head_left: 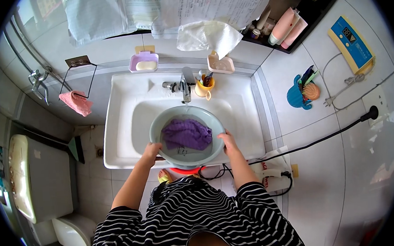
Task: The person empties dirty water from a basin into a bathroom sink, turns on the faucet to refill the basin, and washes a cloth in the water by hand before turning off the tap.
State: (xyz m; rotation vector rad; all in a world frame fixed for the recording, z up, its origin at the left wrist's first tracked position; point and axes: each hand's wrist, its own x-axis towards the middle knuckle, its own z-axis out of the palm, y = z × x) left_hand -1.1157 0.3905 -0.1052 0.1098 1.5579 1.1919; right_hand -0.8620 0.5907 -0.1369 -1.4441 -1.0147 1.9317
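A pale grey-green plastic basin [160, 118] rests over the white sink, under the chrome faucet [185, 88]. Inside it lies a crumpled purple cloth [188, 133], apparently in water. My left hand [153, 152] grips the basin's rim at its lower left. On the opposite side, my right hand [227, 141] is closed on the rim at the right. The undersides of the fingers are partly hidden by the basin wall.
Around the basin is the white sink [246, 120]. Behind it stand a yellow cup [202, 89] with brushes, a purple soap dish [135, 66] and a pink dish [225, 68]. A black cable [315, 140] crosses at right. A toilet [75, 234] is at lower left.
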